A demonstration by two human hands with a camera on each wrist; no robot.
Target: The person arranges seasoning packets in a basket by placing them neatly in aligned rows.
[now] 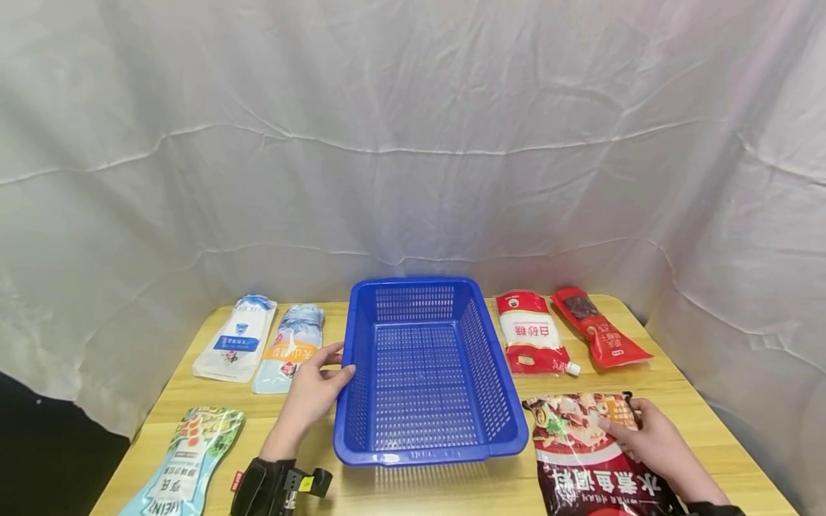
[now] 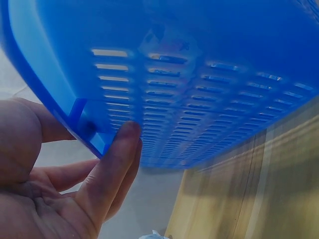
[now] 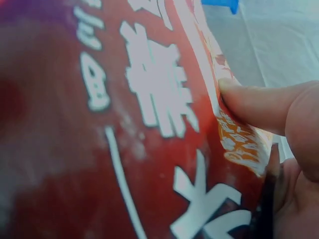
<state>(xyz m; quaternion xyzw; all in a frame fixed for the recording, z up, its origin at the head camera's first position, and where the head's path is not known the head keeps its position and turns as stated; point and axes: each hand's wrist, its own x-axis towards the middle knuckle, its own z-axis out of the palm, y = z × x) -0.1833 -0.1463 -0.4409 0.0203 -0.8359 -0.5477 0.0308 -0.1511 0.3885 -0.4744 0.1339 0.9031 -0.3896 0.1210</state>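
A blue plastic basket (image 1: pixel 426 387) with slotted walls stands mid-table in the head view. My left hand (image 1: pixel 316 398) grips its left rim, thumb and fingers on either side of the edge. The left wrist view shows fingertips (image 2: pixel 128 133) against the slotted blue wall (image 2: pixel 164 107). On the right, my right hand (image 1: pixel 658 444) pinches the upper right edge of a dark red fish seasoning packet (image 1: pixel 581 473). Its thumb (image 3: pixel 254 104) lies on the printed face in the right wrist view; the fingers behind are mostly hidden. The packet's lower end runs out of the head view.
Left of the basket lie a white-and-blue pouch (image 1: pixel 235 340) and a light blue-and-orange pouch (image 1: pixel 293 347). A pale green-blue sauce pouch (image 1: pixel 183 462) lies at the near left. Behind the packet are a red-and-white sugar pouch (image 1: pixel 530 333) and a red bag (image 1: pixel 600 330). Grey curtains (image 1: pixel 413 143) enclose the table.
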